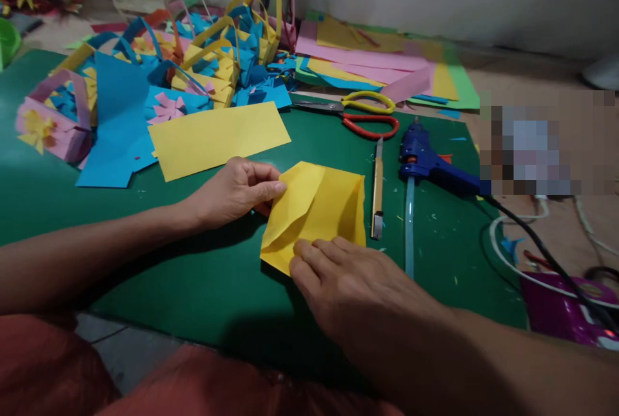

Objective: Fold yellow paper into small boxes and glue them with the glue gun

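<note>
A folded yellow paper piece [333, 203], with raised side flaps like a shallow open box, is held just over the green table. My left hand [244, 190] pinches its left flap between thumb and fingers. At the near edge, my right hand [338, 274] grips the paper with its fingers over the rim; its thumb is hidden. Beyond my left hand lies a flat yellow paper strip [220, 138]. To the right of the folded paper rest a box cutter [378, 190] and a blue glue gun [420, 158] with a clear glue stick [410, 229].
Scissors [358, 113] with yellow and red handles lie at the table's far side. Several small paper baskets [55, 116] and blue paper [118, 119] crowd the back left. Coloured sheets [367, 58] are stacked behind. A black cord [546, 248] runs off right past a purple box [551, 306].
</note>
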Action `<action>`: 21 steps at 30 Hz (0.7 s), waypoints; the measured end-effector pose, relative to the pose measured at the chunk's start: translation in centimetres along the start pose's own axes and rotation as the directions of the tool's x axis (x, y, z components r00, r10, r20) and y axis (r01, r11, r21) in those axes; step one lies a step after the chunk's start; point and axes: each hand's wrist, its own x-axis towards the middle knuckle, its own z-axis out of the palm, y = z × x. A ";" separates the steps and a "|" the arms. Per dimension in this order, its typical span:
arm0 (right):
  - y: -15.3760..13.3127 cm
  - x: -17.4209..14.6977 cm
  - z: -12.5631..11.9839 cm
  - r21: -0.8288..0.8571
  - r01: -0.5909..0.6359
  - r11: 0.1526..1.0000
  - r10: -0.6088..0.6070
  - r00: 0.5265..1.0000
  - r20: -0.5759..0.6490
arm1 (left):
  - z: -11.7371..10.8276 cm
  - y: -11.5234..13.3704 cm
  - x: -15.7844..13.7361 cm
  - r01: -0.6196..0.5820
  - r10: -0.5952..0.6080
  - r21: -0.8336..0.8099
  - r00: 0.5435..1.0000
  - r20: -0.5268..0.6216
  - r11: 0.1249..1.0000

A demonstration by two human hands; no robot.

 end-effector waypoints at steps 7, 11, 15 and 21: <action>0.6 0.7 -0.4 0.046 0.047 0.998 -0.054 0.987 0.153 | -0.1 -0.1 0.1 0.036 -0.033 -0.071 0.998 0.049 0.997; 0.7 1.1 -0.2 0.027 0.065 0.998 -0.068 0.987 0.144 | -0.1 -0.1 0.2 0.054 -0.052 -0.069 0.998 0.040 0.996; 1.0 1.3 0.0 0.037 0.035 0.999 -0.041 0.985 0.169 | 0.0 0.1 0.4 0.085 -0.084 -0.063 0.996 0.019 0.994; 1.5 1.6 -1.1 0.132 0.029 0.991 -0.050 0.986 0.161 | 0.0 0.2 0.5 0.085 -0.084 -0.056 0.996 0.030 0.995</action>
